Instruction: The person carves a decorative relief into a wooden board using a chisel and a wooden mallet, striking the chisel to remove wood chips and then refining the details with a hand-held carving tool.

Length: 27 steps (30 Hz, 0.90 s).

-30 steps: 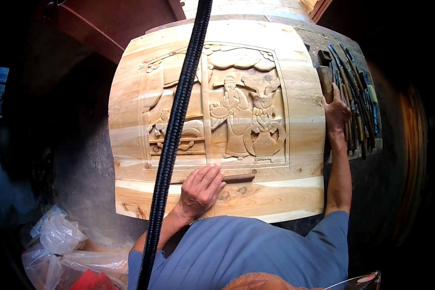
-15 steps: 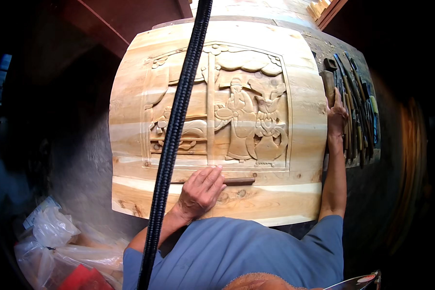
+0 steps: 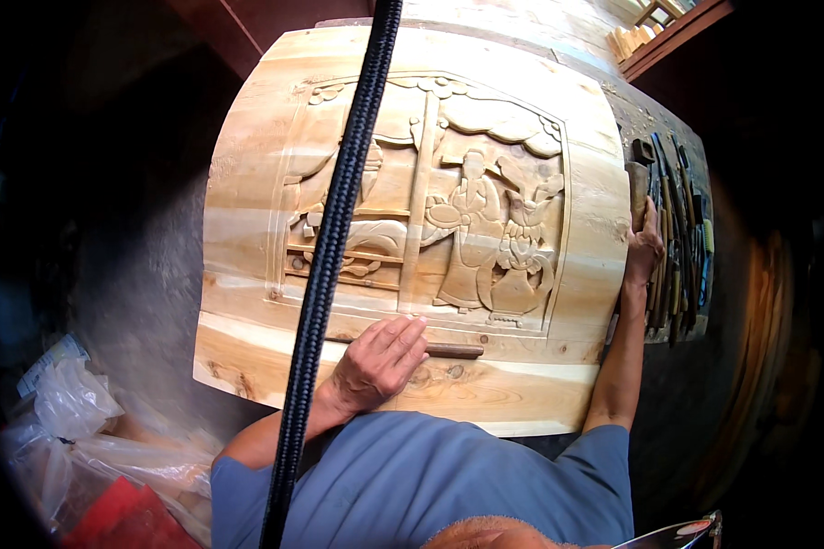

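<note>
A broad pale wooden panel (image 3: 494, 384) lies before me, carved in relief with robed figures, a vase and a scalloped border. Along its near margin rests a thin tool with a brown wooden handle (image 3: 455, 350), probably a chisel. My left hand (image 3: 382, 362) lies across that tool, its fingers stretched out on the wood and hiding the tool's middle. Beyond the panel's right edge, my right hand (image 3: 646, 247) grips a stubby brown wooden block (image 3: 639, 197); its fingers are partly hidden. A black braided cord (image 3: 343, 201) crosses the view in front of the panel.
Several long carving tools (image 3: 676, 238) lie side by side on the dark bench (image 3: 655, 110) at right, with a brush (image 3: 708, 235) among them. Wood chips dot the bench. Clear plastic bags (image 3: 73, 403) and a red item (image 3: 124, 517) sit at lower left.
My view has turned slightly, so the panel and bench appear rotated clockwise and the tools sit lower. My left hand stays over the handled tool; my right hand remains at the block.
</note>
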Tool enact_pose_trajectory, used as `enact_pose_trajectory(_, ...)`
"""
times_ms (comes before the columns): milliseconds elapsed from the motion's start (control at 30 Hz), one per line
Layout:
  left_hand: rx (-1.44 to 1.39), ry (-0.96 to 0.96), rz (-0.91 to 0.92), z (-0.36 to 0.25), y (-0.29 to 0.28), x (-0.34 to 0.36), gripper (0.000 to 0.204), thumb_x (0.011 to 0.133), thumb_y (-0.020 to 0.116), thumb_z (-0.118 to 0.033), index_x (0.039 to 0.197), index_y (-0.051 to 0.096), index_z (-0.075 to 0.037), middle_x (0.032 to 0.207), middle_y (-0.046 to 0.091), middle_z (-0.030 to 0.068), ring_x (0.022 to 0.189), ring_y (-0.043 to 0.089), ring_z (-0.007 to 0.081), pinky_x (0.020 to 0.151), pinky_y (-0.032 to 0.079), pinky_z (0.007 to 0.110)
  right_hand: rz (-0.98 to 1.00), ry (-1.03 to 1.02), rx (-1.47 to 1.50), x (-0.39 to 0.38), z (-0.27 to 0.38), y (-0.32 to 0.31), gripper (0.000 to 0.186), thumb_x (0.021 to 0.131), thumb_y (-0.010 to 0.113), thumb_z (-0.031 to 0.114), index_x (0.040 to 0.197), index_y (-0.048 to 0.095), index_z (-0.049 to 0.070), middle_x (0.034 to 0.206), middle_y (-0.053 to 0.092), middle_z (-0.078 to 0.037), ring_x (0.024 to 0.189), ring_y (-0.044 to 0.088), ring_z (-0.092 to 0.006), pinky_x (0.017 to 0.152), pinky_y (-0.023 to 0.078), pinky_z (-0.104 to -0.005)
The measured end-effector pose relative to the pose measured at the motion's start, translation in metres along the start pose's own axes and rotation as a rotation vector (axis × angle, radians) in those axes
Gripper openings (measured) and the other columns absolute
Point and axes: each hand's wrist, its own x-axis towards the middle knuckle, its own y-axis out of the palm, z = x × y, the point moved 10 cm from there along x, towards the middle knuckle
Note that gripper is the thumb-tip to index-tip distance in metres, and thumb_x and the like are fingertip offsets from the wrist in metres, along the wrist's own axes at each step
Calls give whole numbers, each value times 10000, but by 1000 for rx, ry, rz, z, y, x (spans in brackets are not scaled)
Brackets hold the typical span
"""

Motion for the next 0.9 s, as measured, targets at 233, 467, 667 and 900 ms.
enact_pose_trajectory(233, 12, 11, 11, 1, 2, -1, 319, 859, 838, -152, 1116, 748, 15, 1286, 739, 171, 1145, 717, 321, 976, 599, 437, 34, 13, 11, 1, 4, -2, 623, 952, 828, 286, 1527, 601, 209, 1106, 795, -172, 894, 803, -309, 737, 623, -401)
enact_pose_trajectory(467, -12, 11, -2, -2, -1, 6, 316, 861, 836, -148, 1121, 753, 11, 1271, 743, 177, 1116, 727, 323, 971, 601, 439, 2, -1, -50, 4, 3, -6, 581, 968, 814, 340, 1503, 615, 235, 1071, 800, -159, 905, 804, -328, 726, 630, -417)
enact_pose_trajectory(667, -32, 229, -132, -23, -21, -5, 219, 890, 770, -89, 1086, 768, 9, 1181, 777, 173, 1081, 758, 294, 941, 630, 399, 143, 115, -88, 3, -20, 8, 541, 995, 762, 368, 1495, 615, 223, 1302, 773, -97, 1073, 786, -335, 875, 629, -411)
enact_pose_trajectory(900, 14, 203, -96, -30, -7, -14, 265, 903, 717, -111, 1117, 749, 41, 1226, 754, 191, 1095, 738, 314, 980, 609, 424, 133, 77, -54, -2, -30, 17, 556, 992, 759, 376, 1518, 607, 277, 1328, 774, -73, 1078, 795, -289, 874, 625, -414)
